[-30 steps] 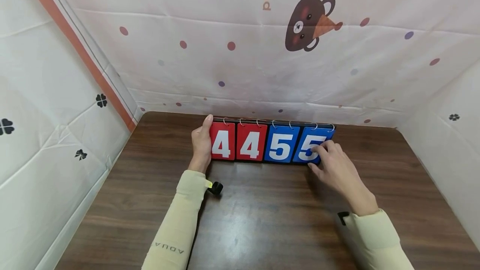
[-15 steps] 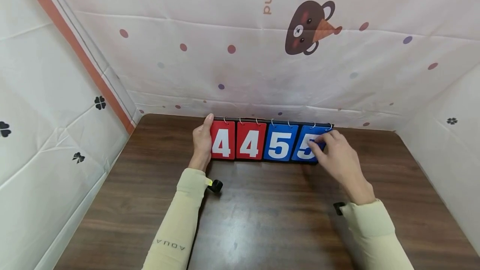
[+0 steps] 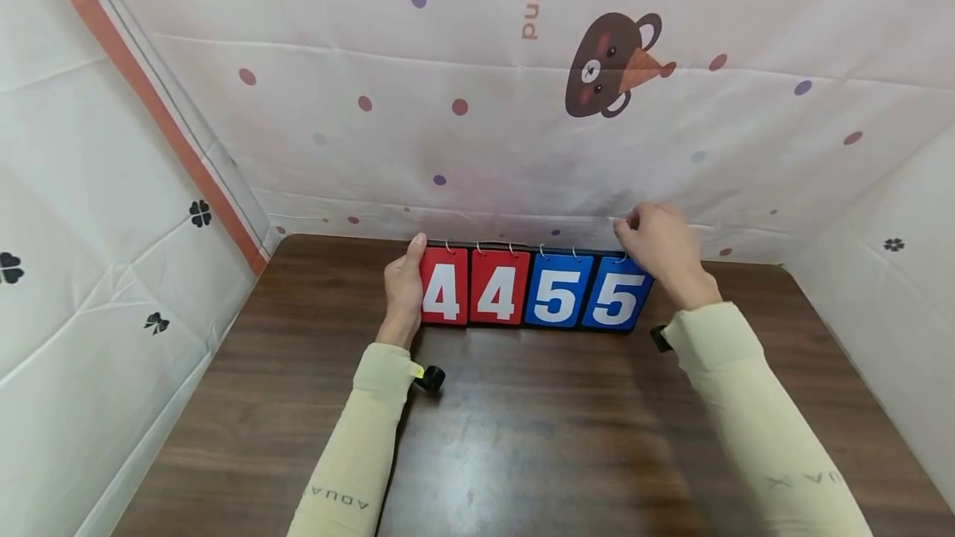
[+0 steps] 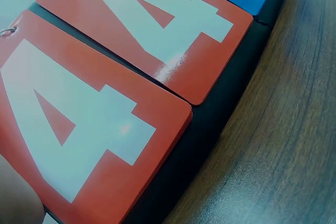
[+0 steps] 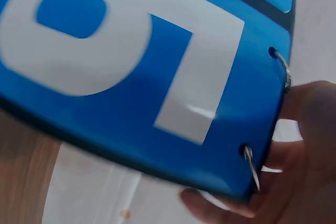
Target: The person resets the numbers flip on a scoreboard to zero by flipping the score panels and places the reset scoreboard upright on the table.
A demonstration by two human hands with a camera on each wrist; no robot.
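Note:
A black flip scoreboard [image 3: 522, 326] stands near the back of the table, with red cards [image 3: 443, 305] reading 4 and 4 and blue cards [image 3: 597, 305] reading 5 and 5. Metal rings [image 5: 251, 166] bind the cards along its top. My left hand [image 3: 404, 284] grips the left end, thumb up at the top corner; part of a finger [image 4: 18, 195] shows in the left wrist view. At the top right corner is my right hand [image 3: 664, 247], fingers bent above and behind the top edge. The board hides some of those fingers, and I cannot tell whether they hold a card.
The brown wooden table [image 3: 477, 429] extends in front of the scoreboard. A pale patterned cloth wall [image 3: 373, 156] with a bear print stands right behind it. More cloth [image 3: 89, 214] encloses the left side. Black wrist cameras [image 3: 430, 378] sit at both cuffs.
My right hand has risen from the lower corner of the rightmost blue card to above the board's top right corner. The left hand keeps its hold; the numbers read the same.

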